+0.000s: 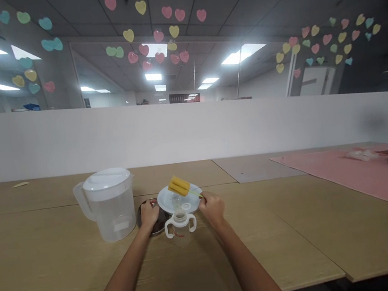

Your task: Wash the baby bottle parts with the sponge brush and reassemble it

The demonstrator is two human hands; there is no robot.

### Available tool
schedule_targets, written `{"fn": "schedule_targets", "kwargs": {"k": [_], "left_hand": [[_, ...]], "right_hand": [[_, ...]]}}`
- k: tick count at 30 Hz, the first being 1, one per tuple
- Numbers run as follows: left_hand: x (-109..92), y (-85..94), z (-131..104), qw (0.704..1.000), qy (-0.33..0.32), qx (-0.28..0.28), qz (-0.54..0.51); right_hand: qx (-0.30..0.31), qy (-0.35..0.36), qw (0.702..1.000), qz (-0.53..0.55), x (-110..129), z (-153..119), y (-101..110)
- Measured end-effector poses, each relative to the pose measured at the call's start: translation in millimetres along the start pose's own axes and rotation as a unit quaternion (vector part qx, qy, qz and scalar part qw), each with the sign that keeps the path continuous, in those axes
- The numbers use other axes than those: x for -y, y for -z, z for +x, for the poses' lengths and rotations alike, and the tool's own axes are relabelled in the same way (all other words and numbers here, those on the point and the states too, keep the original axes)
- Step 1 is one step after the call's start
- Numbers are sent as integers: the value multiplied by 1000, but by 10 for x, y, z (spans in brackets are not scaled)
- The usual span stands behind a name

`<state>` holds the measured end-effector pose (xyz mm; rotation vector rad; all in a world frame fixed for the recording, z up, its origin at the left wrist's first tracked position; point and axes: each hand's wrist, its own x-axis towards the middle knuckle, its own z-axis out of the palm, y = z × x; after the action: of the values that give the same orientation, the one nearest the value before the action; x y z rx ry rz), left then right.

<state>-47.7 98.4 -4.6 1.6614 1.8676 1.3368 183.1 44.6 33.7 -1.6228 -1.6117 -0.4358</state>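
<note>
1. your right hand (212, 206) pinches the thin green handle of a brush (179, 185), fingers closed narrow on it; the yellow sponge head hangs above the plate (165, 200).
2. your left hand (149, 214) rests curled on a dark round lid (142, 221) just left of the plate; whether it grips or only touches, you cannot tell.
3. the bottle (180, 227) stands upright between your hands, just in front of the plate, mouth open to the top.
4. judgement: to clean well, steady the bottle by one side handle, bring the sponge in line with the neck, then enter straight; a tilted entry could tip so light a piece.
5. materials: bottle is clear plastic with two white loop handles; sponge is ribbed, soft-looking foam; plate is smooth, white, round.
6. jug (111, 205) to the left: translucent, white lid, side handle, cylindrical.
7. table (53, 269): matte, wood-grain, seamed panels.
</note>
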Motion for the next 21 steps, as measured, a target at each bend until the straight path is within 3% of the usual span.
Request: {"fn": "schedule_targets", "kwargs": {"k": [3, 7, 12, 21], "left_hand": [[-88, 44, -84, 999, -16, 22, 39], [-263, 152, -192, 979, -64, 72, 179], [-371, 250, -220, 959, -45, 82, 266], [-281, 217, -156, 985, -26, 68, 155]], "right_hand": [[0, -4, 1000, 6, 4, 0, 1], [-5, 2, 1000, 14, -3, 2, -5], [1, 5, 1000, 18, -8, 6, -5], [14, -7, 1000, 7, 9, 2, 13]]}}
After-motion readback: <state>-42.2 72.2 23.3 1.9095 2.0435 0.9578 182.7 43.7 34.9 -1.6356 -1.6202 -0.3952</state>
